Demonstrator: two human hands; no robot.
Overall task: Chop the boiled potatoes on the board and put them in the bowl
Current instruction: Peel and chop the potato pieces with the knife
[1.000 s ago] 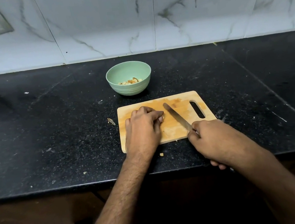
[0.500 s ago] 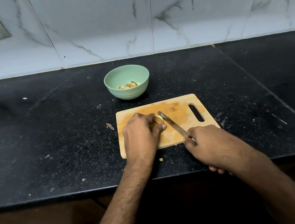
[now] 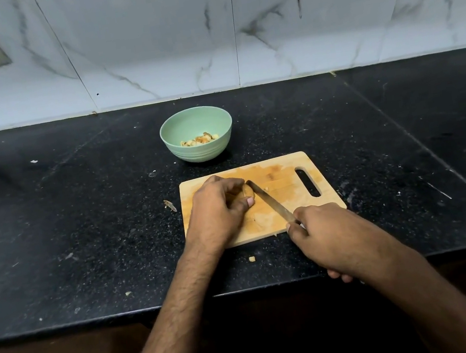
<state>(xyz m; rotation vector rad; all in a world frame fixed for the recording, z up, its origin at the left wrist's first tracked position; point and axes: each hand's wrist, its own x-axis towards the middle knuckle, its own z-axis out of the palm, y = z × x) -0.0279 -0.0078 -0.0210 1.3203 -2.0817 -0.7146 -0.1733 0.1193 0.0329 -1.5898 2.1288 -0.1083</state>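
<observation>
Potato under left hand; knife in right hand.

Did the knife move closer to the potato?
Yes. Judged against the cutting board's handle slot, the knife tip has swung left, away from the slot, and now meets the potato held by the left hand.

Black speckled counter with green bowl, wooden board, perhaps potato scraps
</observation>
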